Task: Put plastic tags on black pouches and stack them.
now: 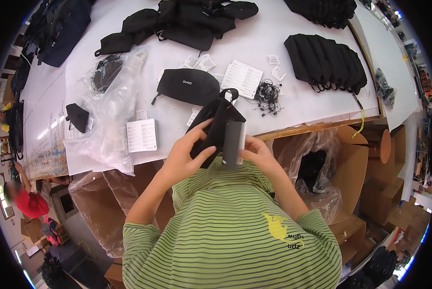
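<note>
Close in front of my body, my left hand (184,153) grips a black zip pouch (221,118) with a loop at its top, its thumb and fingers closed on the left side. A dark grey hang tag (231,144) with a pale edge lies against the pouch's right side. My right hand (260,153) pinches that tag at its right edge; its fingertips are partly hidden behind it. Just beyond, another black pouch (187,86) lies flat on the white table (269,45). Next to it are a stack of white printed cards (242,79) and a tangle of black tag strings (268,98).
A second card stack (141,136) and a clear plastic bag (112,103) lie at the left. Black pouches stand in a row (325,63) at the right; more are heaped (182,24) at the back. Cardboard boxes (348,168) stand below the wooden table edge (317,126). A person in red (32,202) is far left.
</note>
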A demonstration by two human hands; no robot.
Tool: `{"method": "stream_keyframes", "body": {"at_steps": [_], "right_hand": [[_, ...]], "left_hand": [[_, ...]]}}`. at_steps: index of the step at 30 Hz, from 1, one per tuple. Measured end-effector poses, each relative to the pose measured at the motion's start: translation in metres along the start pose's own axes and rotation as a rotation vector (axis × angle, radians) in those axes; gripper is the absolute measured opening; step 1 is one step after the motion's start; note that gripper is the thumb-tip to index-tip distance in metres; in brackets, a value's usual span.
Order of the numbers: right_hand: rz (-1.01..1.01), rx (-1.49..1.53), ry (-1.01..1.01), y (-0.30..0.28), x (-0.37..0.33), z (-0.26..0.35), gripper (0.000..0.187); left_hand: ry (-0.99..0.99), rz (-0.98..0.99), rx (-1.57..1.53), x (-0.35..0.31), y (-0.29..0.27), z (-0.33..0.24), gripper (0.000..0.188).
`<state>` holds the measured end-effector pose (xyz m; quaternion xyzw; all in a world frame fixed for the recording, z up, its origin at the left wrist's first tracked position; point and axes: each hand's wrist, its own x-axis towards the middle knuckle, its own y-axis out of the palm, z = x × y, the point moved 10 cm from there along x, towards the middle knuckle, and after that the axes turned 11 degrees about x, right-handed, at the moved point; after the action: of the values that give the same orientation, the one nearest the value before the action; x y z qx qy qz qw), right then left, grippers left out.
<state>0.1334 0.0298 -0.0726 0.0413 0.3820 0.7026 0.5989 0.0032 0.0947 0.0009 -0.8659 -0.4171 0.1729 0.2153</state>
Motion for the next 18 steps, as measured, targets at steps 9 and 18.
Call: {"method": "stream_keyframes", "body": {"at_steps": [9,18], "right_hand": [[0.181,0.375,0.054,-0.001,0.003,0.000,0.044],[-0.119,-0.082,-0.025,-0.049,-0.019,0.071,0.042]], "left_hand": [[0.076,-0.030,0.063,-0.010,0.003,0.008,0.023],[0.000,0.062,0.119,-0.018,-0.012,0.020,0.020]]}}
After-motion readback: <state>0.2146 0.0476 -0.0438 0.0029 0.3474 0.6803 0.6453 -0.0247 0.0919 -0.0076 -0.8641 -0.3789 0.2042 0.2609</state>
